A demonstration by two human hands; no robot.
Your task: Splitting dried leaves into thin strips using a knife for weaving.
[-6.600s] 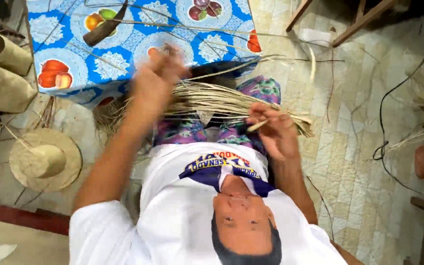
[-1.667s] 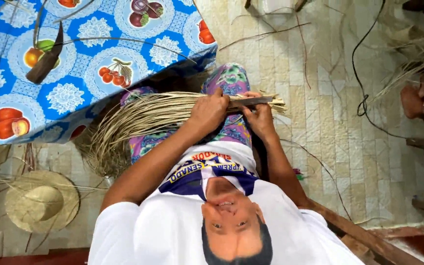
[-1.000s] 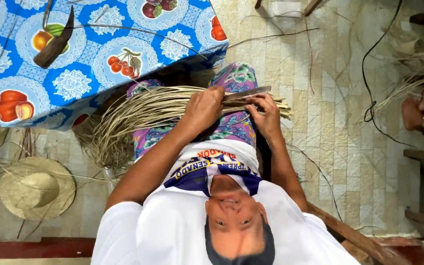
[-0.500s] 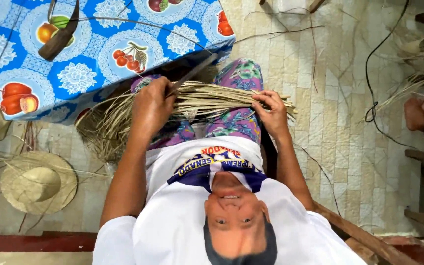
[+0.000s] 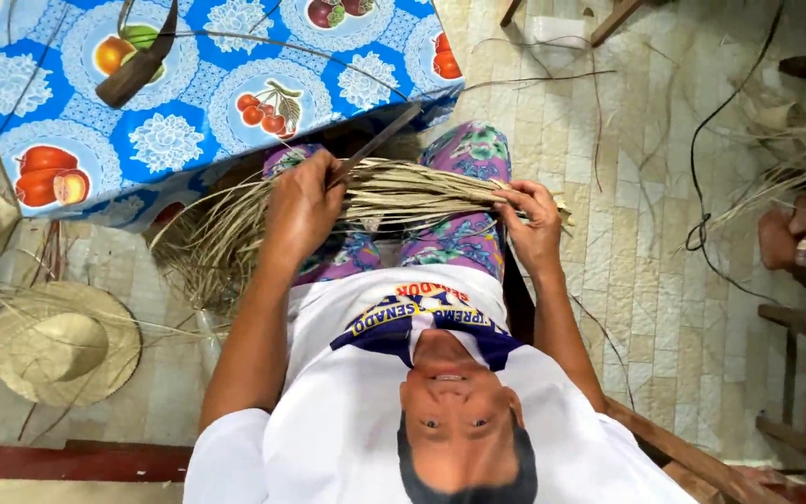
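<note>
The left hand's (image 5: 302,207) fingers clench a dark knife (image 5: 377,143) angled toward one o'clock, resting on the straw bundle (image 5: 403,191) across the lap. The right hand's (image 5: 535,224) fingers grip the bundle's three o'clock end. Half a second ago the knife lay lower along the straw.

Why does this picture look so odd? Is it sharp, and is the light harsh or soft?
In the head view the wide lens bends the floor tiles outward at the edges. Light is soft and even, shadows faint, no glare. Both hands, left hand and right hand, look sharp on the bundle of straw. The straw hat is clear too.
</note>
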